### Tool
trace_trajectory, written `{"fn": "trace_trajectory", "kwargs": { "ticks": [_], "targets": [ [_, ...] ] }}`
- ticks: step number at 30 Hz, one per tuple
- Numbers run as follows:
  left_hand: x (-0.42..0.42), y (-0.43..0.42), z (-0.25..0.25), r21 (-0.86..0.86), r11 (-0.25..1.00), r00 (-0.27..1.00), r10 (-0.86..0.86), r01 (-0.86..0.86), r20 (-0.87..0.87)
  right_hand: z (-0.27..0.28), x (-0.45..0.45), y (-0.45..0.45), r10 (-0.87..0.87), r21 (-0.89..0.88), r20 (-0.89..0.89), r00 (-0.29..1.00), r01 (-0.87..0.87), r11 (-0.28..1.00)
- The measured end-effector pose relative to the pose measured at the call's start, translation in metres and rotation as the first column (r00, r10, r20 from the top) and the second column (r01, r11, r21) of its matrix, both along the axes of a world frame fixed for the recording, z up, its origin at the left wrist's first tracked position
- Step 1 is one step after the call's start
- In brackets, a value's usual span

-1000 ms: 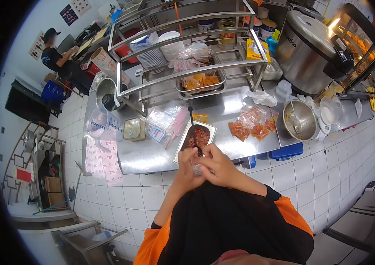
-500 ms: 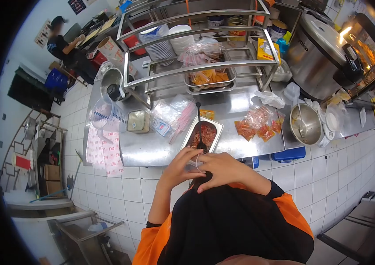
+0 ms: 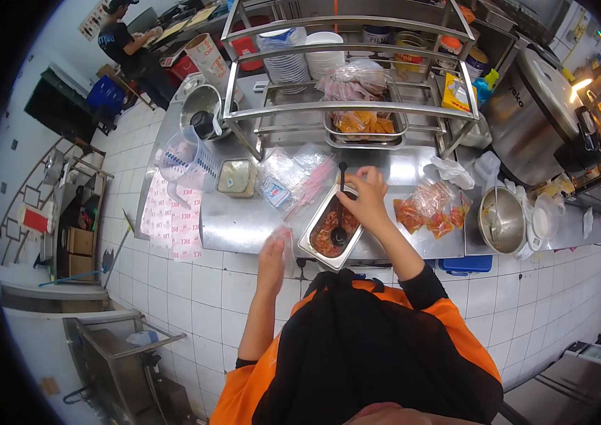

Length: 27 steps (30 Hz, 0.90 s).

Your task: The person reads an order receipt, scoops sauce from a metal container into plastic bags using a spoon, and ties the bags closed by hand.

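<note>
My left hand point(image 3: 271, 263) is closed on a clear plastic bag point(image 3: 283, 242) in front of the table edge. My right hand point(image 3: 370, 200) has its thumb and fingers closed around the upper handle of a black ladle point(image 3: 340, 225). The ladle's round head rests in chopped reddish food point(image 3: 327, 228), which lies in a deep rectangular steel pan point(image 3: 307, 243) at the counter's front edge. Flat plastic bags point(image 3: 305, 164) lie just behind the pan on the left. To the right of my right hand are filled bags of orange-red food point(image 3: 434, 207).
A steel rack point(image 3: 357, 108) holds a tray point(image 3: 366, 142) of bagged food and stacked white containers. A square tub point(image 3: 237, 177) and a clear jug point(image 3: 188, 161) stand left. A steel bowl point(image 3: 503, 221) and a large cooker point(image 3: 531, 113) are right. Another person point(image 3: 130, 49) stands far left.
My hands were together on the plastic bag in front of the pan. They have parted: the left keeps the bag lower left, and the right has moved up to the ladle's handle.
</note>
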<state>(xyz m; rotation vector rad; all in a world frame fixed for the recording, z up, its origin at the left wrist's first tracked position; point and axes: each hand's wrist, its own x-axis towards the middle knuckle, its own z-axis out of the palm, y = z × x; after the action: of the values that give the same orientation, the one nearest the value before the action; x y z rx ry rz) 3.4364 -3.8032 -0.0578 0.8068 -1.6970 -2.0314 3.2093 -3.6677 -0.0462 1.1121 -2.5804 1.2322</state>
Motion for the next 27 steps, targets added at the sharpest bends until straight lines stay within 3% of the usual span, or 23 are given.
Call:
{"fn": "trace_trajectory", "kwargs": {
  "ticks": [2,5,8,12,15,17,19,22,25,27],
  "targets": [
    [0.009,0.006,-0.014,0.438,0.898,0.999,-0.046,0.040,0.004,-0.001,0.003,0.011,0.191,-0.253,0.225,0.956,-0.132,0.958],
    [0.010,0.018,-0.020,0.614,0.779,0.990,-0.063,0.127,-0.125,0.002,0.019,0.047,0.342,-0.116,0.391,0.855,-0.322,0.939],
    [0.008,0.020,-0.024,0.658,0.748,0.991,0.003,0.085,-0.131,0.005,0.018,0.063,0.408,-0.221,-0.091,0.908,-0.418,0.881],
    [0.002,0.027,-0.027,0.678,0.730,0.991,0.001,0.090,-0.132,0.010,0.009,0.066,0.331,-0.107,-0.327,0.885,-0.383,0.918],
    [-0.007,0.028,-0.024,0.676,0.730,0.988,0.002,0.103,-0.153,-0.003,0.023,0.064,0.424,-0.035,-0.380,0.822,-0.471,0.882],
    [-0.009,0.031,-0.020,0.701,0.704,0.984,0.019,0.114,-0.179,-0.012,0.043,0.073,0.573,0.057,-0.305,0.760,-0.586,0.808],
    [-0.008,0.033,-0.020,0.714,0.691,0.983,0.024,0.114,-0.181,-0.004,0.064,0.077,0.603,-0.025,-0.304,0.738,-0.639,0.769],
    [-0.006,0.033,-0.023,0.729,0.676,0.985,0.030,0.107,-0.172,-0.007,0.059,0.084,0.506,-0.122,-0.355,0.786,-0.576,0.809],
    [-0.005,0.034,-0.018,0.731,0.678,0.988,0.038,0.082,-0.146,-0.003,0.041,0.080,0.338,-0.083,-0.385,0.859,-0.397,0.914],
    [-0.006,0.034,-0.018,0.732,0.676,0.989,0.035,0.085,-0.147,-0.003,0.044,0.076,0.387,-0.075,-0.319,0.865,-0.430,0.900]
  ]
}}
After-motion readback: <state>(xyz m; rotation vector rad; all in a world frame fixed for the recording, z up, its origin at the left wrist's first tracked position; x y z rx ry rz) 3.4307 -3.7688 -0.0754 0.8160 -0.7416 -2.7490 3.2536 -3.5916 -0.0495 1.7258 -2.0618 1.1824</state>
